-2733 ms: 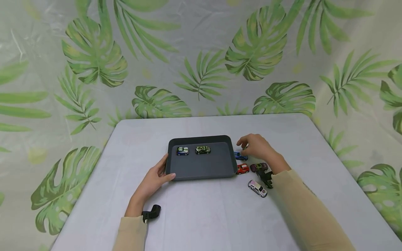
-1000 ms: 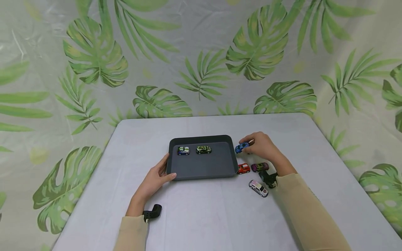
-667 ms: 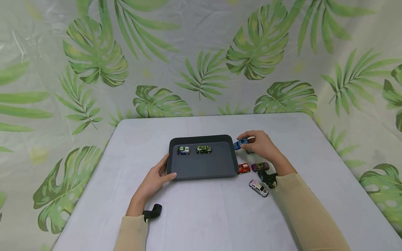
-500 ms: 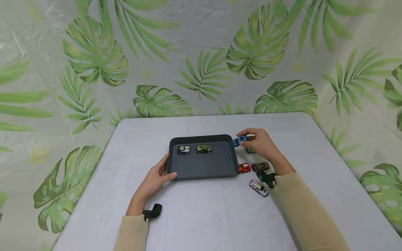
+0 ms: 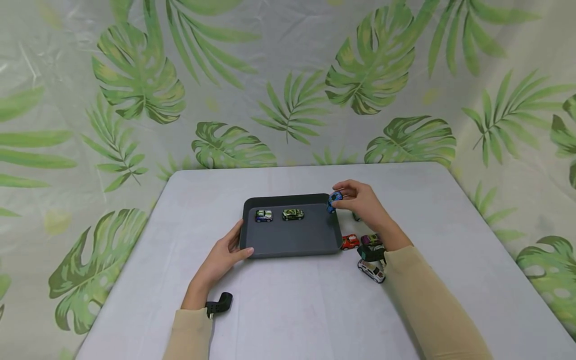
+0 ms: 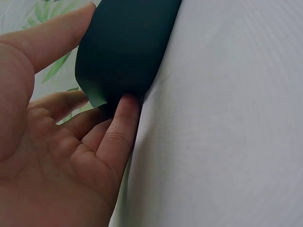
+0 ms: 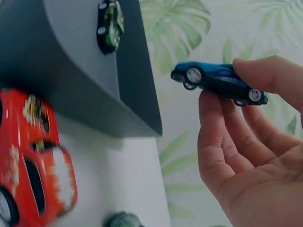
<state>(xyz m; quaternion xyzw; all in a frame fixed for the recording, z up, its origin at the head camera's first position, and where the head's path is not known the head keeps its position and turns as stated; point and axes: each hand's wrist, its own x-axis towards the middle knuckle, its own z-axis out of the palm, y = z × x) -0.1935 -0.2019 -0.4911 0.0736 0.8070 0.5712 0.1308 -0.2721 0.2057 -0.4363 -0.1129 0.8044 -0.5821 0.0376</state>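
My right hand [image 5: 364, 204] pinches a blue toy car [image 5: 333, 201] between thumb and fingers, above the right rim of the dark grey tray [image 5: 292, 240]. In the right wrist view the blue toy car [image 7: 215, 75] hangs in the air beside the tray wall [image 7: 137, 71], apart from it. My left hand [image 5: 220, 255] holds the tray's left end, thumb at the near corner and fingers along the side. Inside the tray, near its far side, stand a silver-and-blue toy car [image 5: 264, 215] and a green camouflage toy car [image 5: 293, 214].
Right of the tray, on the white table [image 5: 288, 310], are a red toy car [image 5: 350, 242], a purple toy car [image 5: 370, 239] and a white toy car [image 5: 371, 271]. Another car [image 5: 356, 217] is mostly hidden behind my right hand. A leaf-patterned sheet [image 5: 288, 100] hangs behind the table.
My right hand has picked up the blue car from the table, raised it and carried it left to the tray's rim, turning it. My left hand has stayed on the tray.
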